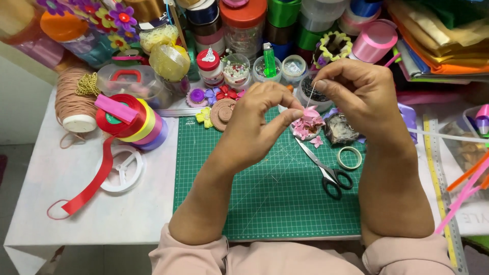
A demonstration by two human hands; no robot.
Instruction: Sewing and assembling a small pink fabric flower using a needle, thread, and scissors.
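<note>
A: Head camera view, looking down at your two hands over a green cutting mat [270,203]. What does your left hand hold?

B: Your left hand [254,127] has its thumb and fingers pinched together on a small pink flower piece [311,114], raised above the mat's top edge.

A: And the right?

B: Your right hand [361,99] is closed in a pinch on a thin needle or wire [311,93], which stands nearly upright just above the pink piece. Whether it touches the piece, I cannot tell.

A: What lies beneath?

B: A small dish of pink petals [304,130] sits directly under your fingertips. Black-handled scissors [326,170] lie shut on the mat, with a small tape ring [350,158] just beside them. To the left, a stack of ribbon spools [133,121] trails a red ribbon [91,186] across the white table [76,214].
</note>
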